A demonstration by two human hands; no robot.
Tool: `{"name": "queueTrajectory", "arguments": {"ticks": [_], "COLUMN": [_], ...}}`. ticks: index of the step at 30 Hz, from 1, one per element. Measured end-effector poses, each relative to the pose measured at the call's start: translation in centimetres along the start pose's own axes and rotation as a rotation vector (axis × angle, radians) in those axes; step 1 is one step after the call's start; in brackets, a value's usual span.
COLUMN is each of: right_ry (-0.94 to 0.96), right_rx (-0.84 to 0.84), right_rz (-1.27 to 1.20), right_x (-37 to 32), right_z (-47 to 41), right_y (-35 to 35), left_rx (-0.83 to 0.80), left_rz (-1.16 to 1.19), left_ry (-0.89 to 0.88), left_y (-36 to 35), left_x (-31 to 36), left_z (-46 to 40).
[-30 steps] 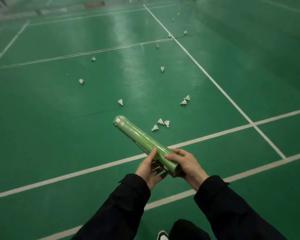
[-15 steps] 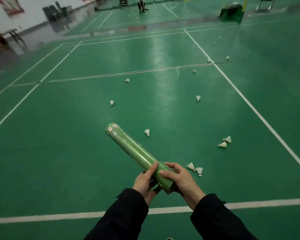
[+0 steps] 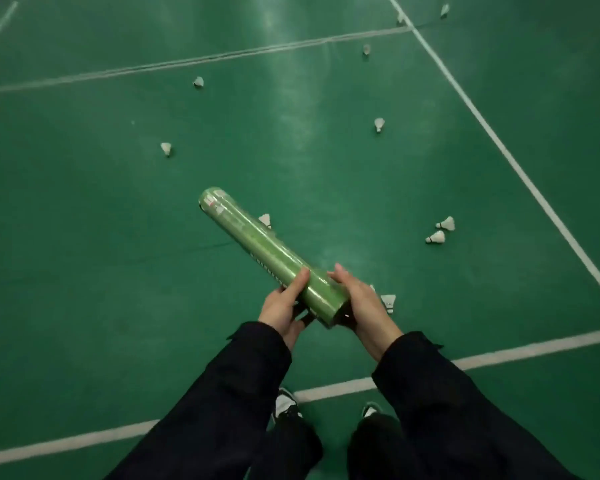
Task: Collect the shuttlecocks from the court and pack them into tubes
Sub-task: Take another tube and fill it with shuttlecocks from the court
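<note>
A: Where is the tube (image 3: 270,252) right now?

B: Off the floor, held over the green court (image 3: 84,237), just inside the white line (image 3: 534,346) nearest the person's feet. Its long axis runs diagonally, the near end between the hands, the far end pointing away and to the left.

A: And the hands?

B: The left hand (image 3: 280,308) has its fingers curled round the near end from the left and beneath, thumb lying along the side. The right hand (image 3: 362,301) wraps the same end from the right, over what I judge to be the cap, though the cap itself is hidden.

A: So what does the next move turn on?

B: Probably getting that near end open, with the left steadying the barrel while the right pulls along the axis toward the body. After that, the closest shuttlecock (image 3: 388,302) lies on the court just beyond the right hand, so the right is the nearer one. Two more (image 3: 440,232) lie further right, near the sideline (image 3: 520,174); others (image 3: 166,148) sit well apart toward the far edge.
</note>
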State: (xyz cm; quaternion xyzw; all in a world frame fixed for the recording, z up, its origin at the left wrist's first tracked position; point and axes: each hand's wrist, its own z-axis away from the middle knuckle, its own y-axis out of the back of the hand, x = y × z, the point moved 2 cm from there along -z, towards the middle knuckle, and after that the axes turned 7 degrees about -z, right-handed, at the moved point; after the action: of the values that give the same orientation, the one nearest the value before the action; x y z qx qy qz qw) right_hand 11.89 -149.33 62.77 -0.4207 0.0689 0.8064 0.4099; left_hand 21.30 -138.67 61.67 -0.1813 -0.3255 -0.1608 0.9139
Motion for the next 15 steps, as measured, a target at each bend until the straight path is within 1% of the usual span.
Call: {"name": "queueTrajectory", "arguments": {"ticks": [3,7,13,15], "right_ry": [-0.036,-0.062,-0.062,-0.03], "right_rx": [0.128,0.208,0.246,0.249], "right_rz": [-0.075,0.02,0.351,0.519], "right_x": [3.5,11.2,23.1,26.6], "right_z": [-7.2,-17.6,-32.1,-36.6], "right_y": [3.4,9.3,17.5,20.1], "left_rx": [0.026,0.043,0.051,0.049], "left_rz": [-0.001,0.0,0.002,-0.01], "left_ry": [0.021,0.021,0.01,0.004], "left_y": [0.0,0.9,4.0,5.2], "left_x": [-2.0,-7.5,-16.3,-18.8], "left_z": [-6.6,-17.5,-32.8,-37.0]}}
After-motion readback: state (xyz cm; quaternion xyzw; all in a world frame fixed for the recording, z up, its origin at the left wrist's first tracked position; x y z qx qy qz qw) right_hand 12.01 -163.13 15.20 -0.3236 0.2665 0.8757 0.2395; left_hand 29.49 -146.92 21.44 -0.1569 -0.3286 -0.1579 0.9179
